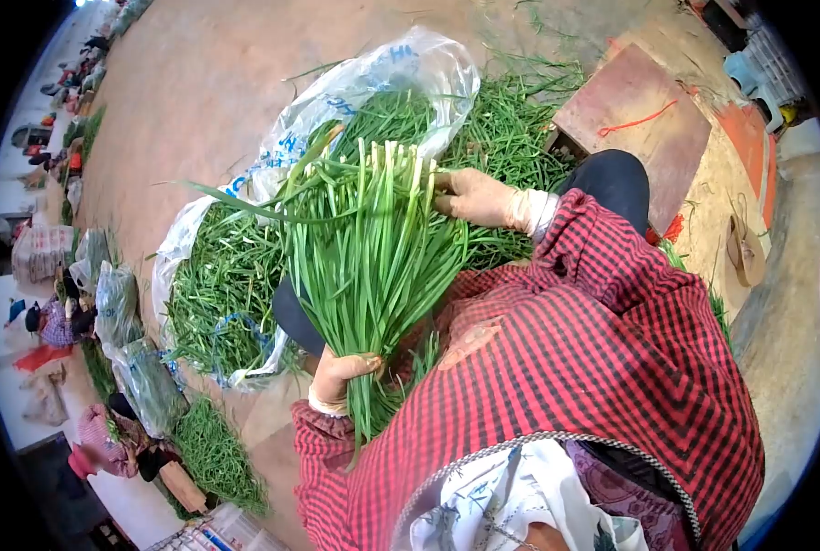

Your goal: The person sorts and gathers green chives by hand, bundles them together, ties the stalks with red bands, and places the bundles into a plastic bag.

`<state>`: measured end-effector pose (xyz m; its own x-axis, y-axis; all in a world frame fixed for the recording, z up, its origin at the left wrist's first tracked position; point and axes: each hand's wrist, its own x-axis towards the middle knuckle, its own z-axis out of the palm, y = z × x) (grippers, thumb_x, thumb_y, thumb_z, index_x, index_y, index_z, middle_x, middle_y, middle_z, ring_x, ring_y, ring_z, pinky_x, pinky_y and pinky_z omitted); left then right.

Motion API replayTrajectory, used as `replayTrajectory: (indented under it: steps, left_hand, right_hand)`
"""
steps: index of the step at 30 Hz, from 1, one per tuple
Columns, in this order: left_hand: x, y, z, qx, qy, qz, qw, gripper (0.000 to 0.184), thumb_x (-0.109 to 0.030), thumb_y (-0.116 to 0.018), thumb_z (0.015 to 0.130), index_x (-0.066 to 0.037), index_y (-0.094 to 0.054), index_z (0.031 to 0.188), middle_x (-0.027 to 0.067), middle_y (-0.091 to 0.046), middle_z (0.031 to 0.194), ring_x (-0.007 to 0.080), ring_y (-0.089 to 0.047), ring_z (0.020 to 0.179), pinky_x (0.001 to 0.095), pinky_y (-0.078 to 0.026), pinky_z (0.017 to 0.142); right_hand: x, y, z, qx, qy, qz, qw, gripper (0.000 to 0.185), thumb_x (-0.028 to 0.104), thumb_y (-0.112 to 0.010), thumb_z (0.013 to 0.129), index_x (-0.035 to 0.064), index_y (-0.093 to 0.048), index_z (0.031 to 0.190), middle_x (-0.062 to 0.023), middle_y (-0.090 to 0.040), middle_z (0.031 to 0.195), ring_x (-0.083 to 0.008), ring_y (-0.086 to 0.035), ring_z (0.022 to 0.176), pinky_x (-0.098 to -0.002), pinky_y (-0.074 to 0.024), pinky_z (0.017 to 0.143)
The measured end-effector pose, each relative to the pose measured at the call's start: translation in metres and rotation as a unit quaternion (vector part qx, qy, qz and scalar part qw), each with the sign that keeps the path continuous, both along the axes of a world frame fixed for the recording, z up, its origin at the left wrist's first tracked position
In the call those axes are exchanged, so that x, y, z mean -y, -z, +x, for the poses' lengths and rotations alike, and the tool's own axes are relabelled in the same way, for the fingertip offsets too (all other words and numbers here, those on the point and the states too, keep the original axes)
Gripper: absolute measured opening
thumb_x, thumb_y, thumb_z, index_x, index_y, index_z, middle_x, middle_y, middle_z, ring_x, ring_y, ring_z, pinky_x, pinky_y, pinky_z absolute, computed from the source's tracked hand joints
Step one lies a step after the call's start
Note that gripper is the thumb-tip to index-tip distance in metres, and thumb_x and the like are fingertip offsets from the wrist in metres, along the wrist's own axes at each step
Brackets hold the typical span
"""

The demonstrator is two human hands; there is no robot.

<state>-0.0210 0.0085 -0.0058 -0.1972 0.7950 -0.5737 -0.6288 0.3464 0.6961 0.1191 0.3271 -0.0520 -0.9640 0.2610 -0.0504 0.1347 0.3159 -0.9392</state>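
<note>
A thick bunch of long green leafy stalks (pixel 378 248) fans out in front of me, its pale cut ends at the top. My left hand (pixel 344 372) is wrapped round the narrow lower part of the bunch. Beside the pale ends, at the right edge of the bunch, my right hand (pixel 477 196) has its fingers bent against the stalks; the fingertips are partly hidden. Both hands look gloved. Behind the bunch, a clear plastic sheet with blue print (pixel 373 73) lies under and around loose green stalks (pixel 221 285).
More loose greens (pixel 511 124) lie beyond my right hand. A reddish board (pixel 635 115) and a sandal (pixel 745 251) are at the right. At the lower left are filled plastic bags (pixel 148 386), a green pile (pixel 215 450) and a seated person (pixel 111 441). Others sit farther along the left.
</note>
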Motion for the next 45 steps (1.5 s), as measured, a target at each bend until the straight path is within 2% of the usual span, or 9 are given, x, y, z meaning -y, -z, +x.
replayTrajectory:
  steps: [6,10,12,16,21,23,26,36,45]
  left_hand:
    - [0.018,0.003,0.004,0.009,-0.031,-0.047,0.998,0.048,0.001,-0.063,0.069,0.006,-0.054,0.116,0.0108,-0.063,0.086,0.0188,-0.058,0.067,0.0325,-0.048,0.058]
    - [0.035,0.017,-0.002,0.025,-0.094,-0.049,0.994,0.045,0.009,-0.063,0.067,0.008,-0.058,0.111,0.0152,-0.065,0.086,0.0247,-0.060,0.064,0.0344,-0.049,0.058]
    - [0.027,0.012,0.001,0.108,-0.084,0.011,0.990,0.045,0.009,-0.063,0.067,0.007,-0.058,0.111,0.0146,-0.065,0.085,0.0244,-0.060,0.063,0.0344,-0.048,0.058]
    - [0.006,0.006,0.009,0.041,-0.047,-0.037,0.997,0.048,0.001,-0.067,0.067,0.005,-0.056,0.113,0.0132,-0.063,0.086,0.0233,-0.059,0.064,0.0343,-0.047,0.056]
    - [0.009,0.006,0.010,0.045,0.006,-0.037,0.998,0.052,-0.001,-0.070,0.062,0.001,-0.057,0.112,0.0082,-0.063,0.087,0.0183,-0.060,0.073,0.0302,-0.049,0.064]
    - [0.014,0.004,0.010,0.027,0.018,-0.040,0.999,0.052,-0.001,-0.071,0.062,0.001,-0.057,0.112,0.0076,-0.063,0.087,0.0177,-0.060,0.074,0.0297,-0.049,0.066]
    - [0.011,-0.001,0.016,0.027,0.018,-0.052,0.998,0.048,0.000,-0.071,0.064,0.001,-0.058,0.110,0.0065,-0.063,0.088,0.0162,-0.060,0.075,0.0287,-0.049,0.066]
    - [-0.023,0.002,0.027,-0.041,0.079,-0.019,0.996,0.041,0.005,-0.070,0.070,0.001,-0.061,0.110,0.0032,-0.067,0.094,0.0108,-0.061,0.078,0.0268,-0.050,0.069]
    - [-0.018,-0.005,0.031,-0.027,0.059,-0.033,0.997,0.038,0.006,-0.068,0.073,0.000,-0.062,0.110,0.0037,-0.068,0.093,0.0110,-0.062,0.078,0.0262,-0.050,0.072]
  right_hand:
    - [-0.069,0.024,0.026,0.018,0.239,0.081,0.967,0.034,0.034,-0.055,0.090,0.0044,-0.066,0.103,-0.0172,-0.068,0.094,-0.0309,-0.065,0.088,-0.0378,-0.0497,0.081]
    - [-0.100,0.020,0.069,0.346,0.077,0.238,0.904,0.063,0.046,-0.065,0.081,0.0025,-0.058,0.126,-0.0236,-0.061,0.122,-0.0348,-0.057,0.117,-0.0395,-0.0431,0.100]
    - [-0.082,0.028,0.070,0.213,0.051,0.244,0.945,0.087,0.051,-0.068,0.080,0.0008,-0.036,0.144,-0.0250,-0.045,0.140,-0.0337,-0.047,0.127,-0.0402,-0.0398,0.105]
    - [-0.018,0.000,0.022,0.043,-0.011,-0.096,0.994,0.102,0.034,-0.076,0.077,0.0050,-0.013,0.152,-0.0186,-0.023,0.155,-0.0302,-0.030,0.140,-0.0430,-0.0317,0.112]
    - [0.001,0.009,-0.007,-0.043,0.093,-0.062,0.993,0.036,0.024,-0.059,0.093,0.0089,-0.059,0.125,-0.0074,-0.066,0.113,-0.0188,-0.059,0.102,-0.0352,-0.0447,0.097]
    - [-0.020,-0.018,0.003,0.092,0.151,-0.123,0.977,0.019,0.025,-0.058,0.094,0.0105,-0.066,0.104,0.0005,-0.061,0.079,-0.0066,-0.051,0.059,-0.0217,-0.0444,0.050]
    - [-0.064,-0.015,0.031,-0.074,0.296,-0.275,0.912,0.016,0.026,-0.056,0.097,0.0121,-0.065,0.098,0.0105,-0.043,0.059,-0.0010,-0.034,0.042,-0.0197,-0.0251,0.036]
    - [0.002,-0.025,0.013,0.145,-0.004,0.219,0.965,0.045,0.042,-0.069,0.075,0.0025,-0.066,0.096,-0.0202,-0.066,0.083,-0.0379,-0.065,0.084,-0.0434,-0.0517,0.075]
    - [-0.055,0.027,0.022,0.055,0.205,0.333,0.919,0.024,0.023,-0.060,0.087,0.0130,-0.065,0.108,-0.0117,-0.068,0.080,-0.0279,-0.068,0.074,-0.0396,-0.0534,0.069]
